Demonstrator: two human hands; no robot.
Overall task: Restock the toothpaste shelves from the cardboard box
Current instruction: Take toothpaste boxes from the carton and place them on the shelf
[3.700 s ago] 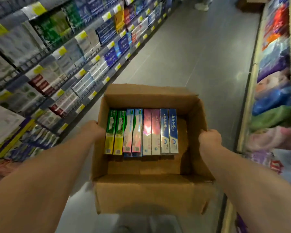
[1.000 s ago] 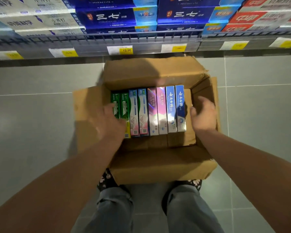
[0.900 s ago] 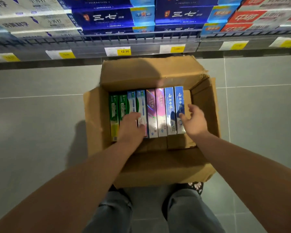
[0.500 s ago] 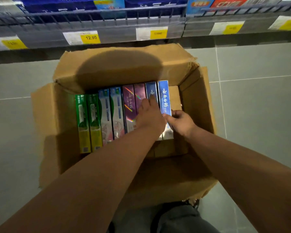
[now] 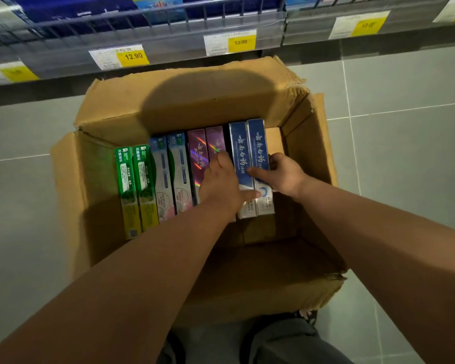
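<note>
Blue cartons [image 5: 248,143] in right hand [image 5: 284,177]

Grey tiled floor [image 5: 405,166] all around, thin pale grout lines [image 5: 350,101] crossing it. Up top runs a shelf [image 5: 168,46] with a wire rail [image 5: 153,19] and yellow-and-white price tags [image 5: 120,57], two reading 12.90. Dim light; a dark shadow [image 5: 24,95] sits under the shelf.

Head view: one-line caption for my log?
Left hand and right hand grip the two blue toothpaste cartons at the row's right end in the cardboard box by the shelf.
</note>
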